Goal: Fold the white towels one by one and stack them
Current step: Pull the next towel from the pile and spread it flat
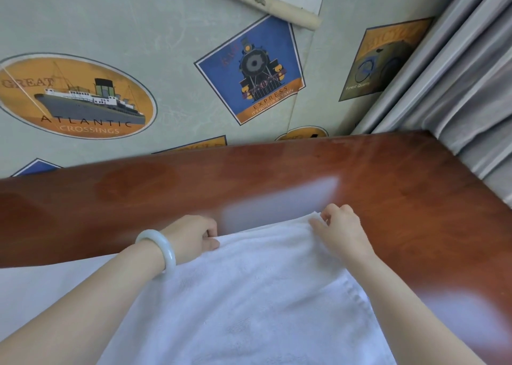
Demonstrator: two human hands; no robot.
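– On the table (415, 198), where does the towel (263, 295) lie?
– Spread toward the near side. Left grip (194, 237) and right grip (340, 226) each pinch its far edge. Keep both corners level and taut before folding.

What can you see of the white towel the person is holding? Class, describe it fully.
The white towel looks like soft terry cloth, with a ribbed woven band near its right edge. It lies spread on the glossy reddish-brown wooden surface, its near end cut off by the picture's bottom. The left hand grips its far left corner and the right hand pinches its far right corner.
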